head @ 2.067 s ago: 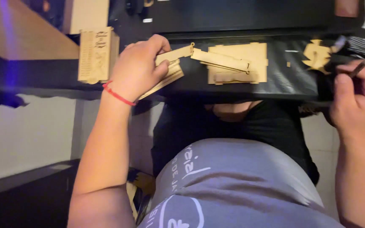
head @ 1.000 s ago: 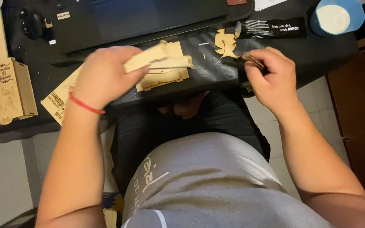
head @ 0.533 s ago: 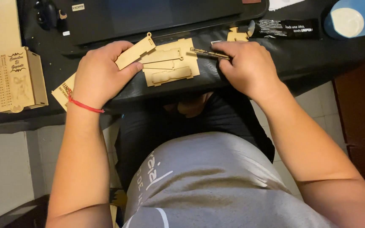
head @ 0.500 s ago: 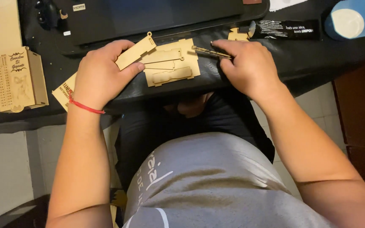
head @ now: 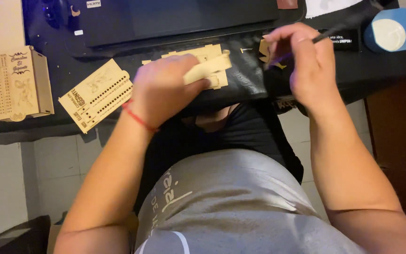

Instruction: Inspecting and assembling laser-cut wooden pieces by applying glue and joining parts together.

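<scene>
My left hand [head: 163, 89], with a red thread around its wrist, grips a flat pale wooden strip [head: 210, 68] over a laser-cut wooden sheet [head: 207, 54] lying on the black desk [head: 254, 84]. My right hand [head: 304, 61] is raised to the right of it, fingers closed on a thin dark tool [head: 339, 29] that slants up to the right. Small cut wooden pieces [head: 264, 49] lie just left of that hand.
A wooden panel with rows of holes [head: 97, 94] lies at the desk's front edge on the left. An assembled engraved wooden box [head: 19, 84] stands further left. A blue round container with a white top [head: 393, 30] sits at the right; a dark flat device [head: 179, 16] lies behind.
My right hand has lifted off the wooden sheet and moved up and right with the thin tool. My left hand has shifted right over the sheet, still holding the strip.
</scene>
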